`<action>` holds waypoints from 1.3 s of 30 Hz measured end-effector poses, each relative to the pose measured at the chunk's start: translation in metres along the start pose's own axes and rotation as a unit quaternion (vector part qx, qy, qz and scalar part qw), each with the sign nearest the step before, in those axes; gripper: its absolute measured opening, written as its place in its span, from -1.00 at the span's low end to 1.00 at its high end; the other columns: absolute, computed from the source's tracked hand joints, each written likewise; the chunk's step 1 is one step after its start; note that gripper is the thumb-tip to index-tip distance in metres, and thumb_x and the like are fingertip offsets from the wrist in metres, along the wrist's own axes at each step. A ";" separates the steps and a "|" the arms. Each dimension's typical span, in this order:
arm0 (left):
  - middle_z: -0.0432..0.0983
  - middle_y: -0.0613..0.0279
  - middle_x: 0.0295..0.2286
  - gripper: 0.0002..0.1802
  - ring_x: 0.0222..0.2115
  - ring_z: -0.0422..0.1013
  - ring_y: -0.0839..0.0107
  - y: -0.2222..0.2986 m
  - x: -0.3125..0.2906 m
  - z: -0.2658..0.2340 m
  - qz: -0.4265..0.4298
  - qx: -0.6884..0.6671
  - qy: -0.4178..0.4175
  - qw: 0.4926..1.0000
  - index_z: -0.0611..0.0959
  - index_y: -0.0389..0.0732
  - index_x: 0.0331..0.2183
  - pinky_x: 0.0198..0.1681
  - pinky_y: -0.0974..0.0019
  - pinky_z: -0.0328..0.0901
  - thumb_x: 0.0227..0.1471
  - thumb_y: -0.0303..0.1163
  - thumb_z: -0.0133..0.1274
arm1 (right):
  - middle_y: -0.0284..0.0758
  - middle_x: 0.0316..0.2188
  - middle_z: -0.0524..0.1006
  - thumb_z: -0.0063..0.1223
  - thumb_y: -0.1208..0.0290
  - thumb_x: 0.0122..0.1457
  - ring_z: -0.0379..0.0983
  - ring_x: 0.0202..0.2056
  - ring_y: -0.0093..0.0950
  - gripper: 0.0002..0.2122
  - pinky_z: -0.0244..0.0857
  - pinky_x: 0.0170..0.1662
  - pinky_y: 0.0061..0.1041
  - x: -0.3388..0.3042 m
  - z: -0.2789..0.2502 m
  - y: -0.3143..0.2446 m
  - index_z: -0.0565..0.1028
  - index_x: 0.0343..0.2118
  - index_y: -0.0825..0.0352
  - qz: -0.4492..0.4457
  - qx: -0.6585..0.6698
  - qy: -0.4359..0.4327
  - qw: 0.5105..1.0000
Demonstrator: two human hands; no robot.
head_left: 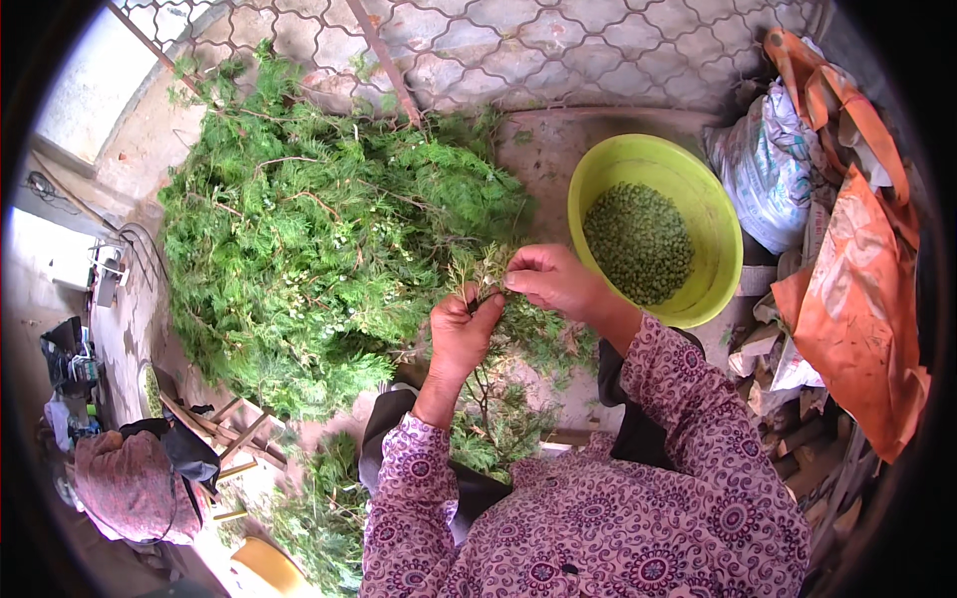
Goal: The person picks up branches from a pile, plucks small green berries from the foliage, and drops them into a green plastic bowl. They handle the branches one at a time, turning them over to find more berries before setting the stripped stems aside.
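Over the near edge of a large heap of cut evergreen branches (299, 234), my left hand (459, 344) is closed round the stem of a small evergreen sprig (478, 267). Thumb and fingers of my right hand (560, 284) are pinched together at the sprig's right side; what lies between the fingertips is too small to make out. Just beyond my right hand stands a yellow-green plastic basin (720, 274), its bottom covered with small round green cones or berries (638, 242). Below my left hand, more loose greenery (493, 429) lies between my knees.
A metal lattice (558, 50) runs along the far side. At right are a white woven sack (763, 164), an orange bag (852, 309) and stacked wood pieces (812, 453). A wooden stool (234, 434), a patterned cloth (130, 483) and a yellow container (267, 566) are at left.
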State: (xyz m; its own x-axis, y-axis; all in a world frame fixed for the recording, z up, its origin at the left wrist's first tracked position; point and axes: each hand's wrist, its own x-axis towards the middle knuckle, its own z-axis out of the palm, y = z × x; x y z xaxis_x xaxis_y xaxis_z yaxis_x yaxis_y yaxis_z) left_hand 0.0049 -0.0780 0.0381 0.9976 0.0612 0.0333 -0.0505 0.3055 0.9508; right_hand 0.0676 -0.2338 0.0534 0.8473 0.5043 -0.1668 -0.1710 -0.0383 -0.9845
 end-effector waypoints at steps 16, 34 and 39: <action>0.43 0.38 -0.57 -0.92 -0.60 0.27 0.58 0.019 0.005 -0.025 -0.069 -0.170 0.063 0.981 0.54 -0.17 -0.55 -0.39 0.41 0.26 -0.10 -0.56 0.05 | -0.33 -0.43 0.45 -0.10 0.53 0.03 0.39 -0.53 -0.60 -0.91 0.24 -0.53 -0.66 0.004 -0.027 -0.013 0.35 -0.36 0.29 -0.014 0.322 0.021 0.946; 0.33 0.38 -0.65 -0.97 -0.60 0.25 0.52 0.013 0.004 -0.017 -0.134 -0.168 0.048 0.975 0.52 -0.21 -0.48 -0.45 0.28 0.27 -0.08 -0.48 0.03 | -0.43 -0.56 0.42 -0.02 0.44 0.05 0.40 -0.56 -0.61 -0.92 0.20 -0.58 -0.69 0.004 0.000 -0.005 0.39 -0.42 0.30 0.130 0.254 -0.080 0.955; 0.40 0.39 -0.64 -0.93 -0.65 0.22 0.60 0.017 0.003 -0.012 -0.163 -0.125 0.038 0.978 0.55 -0.28 -0.47 -0.48 0.48 0.21 -0.12 -0.51 0.08 | -0.39 -0.61 0.44 0.00 0.48 0.00 0.38 -0.57 -0.63 -0.93 0.23 -0.53 -0.70 0.002 -0.005 -0.011 0.40 -0.50 0.35 0.061 0.060 -0.059 0.995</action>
State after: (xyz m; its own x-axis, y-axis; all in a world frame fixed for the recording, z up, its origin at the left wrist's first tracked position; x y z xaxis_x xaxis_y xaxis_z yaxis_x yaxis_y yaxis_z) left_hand 0.0067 -0.0611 0.0508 0.9564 -0.0111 -0.2918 0.2508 0.5434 0.8011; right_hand 0.0737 -0.2372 0.0633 0.7530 0.5997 -0.2707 -0.3344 -0.0055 -0.9424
